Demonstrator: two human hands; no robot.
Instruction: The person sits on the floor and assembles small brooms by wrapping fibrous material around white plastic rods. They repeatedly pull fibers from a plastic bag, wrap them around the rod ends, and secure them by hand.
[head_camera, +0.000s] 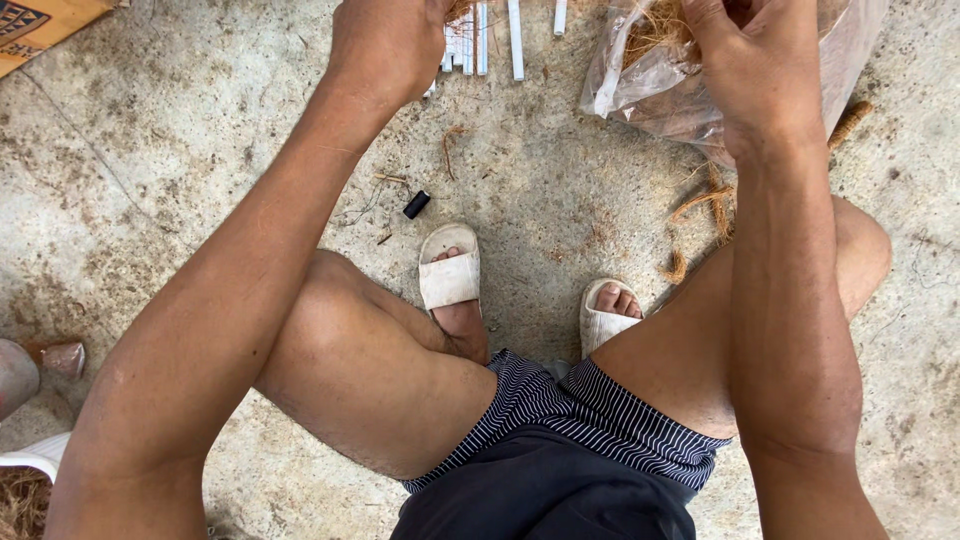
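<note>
Two hands work at the head view's top edge. Our left hand (385, 45) pinches a tuft of brown fibre (458, 10) above the white sticks (480, 40). Our right hand (755, 70) reaches into the clear plastic bag (650, 95) of fibre; we cannot tell its grip.

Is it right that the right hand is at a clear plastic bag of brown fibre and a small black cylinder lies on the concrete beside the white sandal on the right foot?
Not quite. In the head view the small black cylinder lies beside the white sandal on the left foot, not the right. The right hand is indeed at the clear plastic bag of brown fibre.
</note>
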